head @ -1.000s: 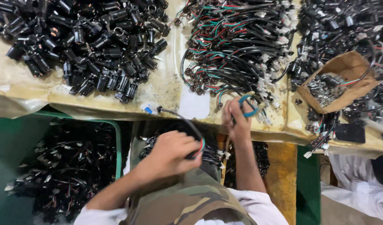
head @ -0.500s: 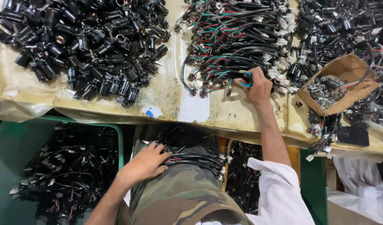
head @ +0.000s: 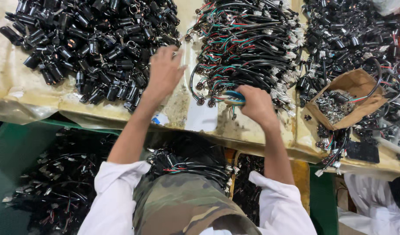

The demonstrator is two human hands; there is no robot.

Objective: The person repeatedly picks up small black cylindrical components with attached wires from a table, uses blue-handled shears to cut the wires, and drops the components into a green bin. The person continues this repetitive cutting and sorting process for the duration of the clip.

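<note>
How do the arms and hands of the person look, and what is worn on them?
Both hands are bare: the left hand and the right hand have no gloves, and I see no rings, watch or bracelet. The forearms are uncovered too. Loose white sleeves, the left sleeve and the right sleeve, are pushed up to about the elbows. No markings show on the cloth.

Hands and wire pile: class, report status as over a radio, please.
Left hand open, fingers over the black cylinder pile. Right hand closed on a wire bundle at the wire harness heap. Nothing blocking either hand.
</note>
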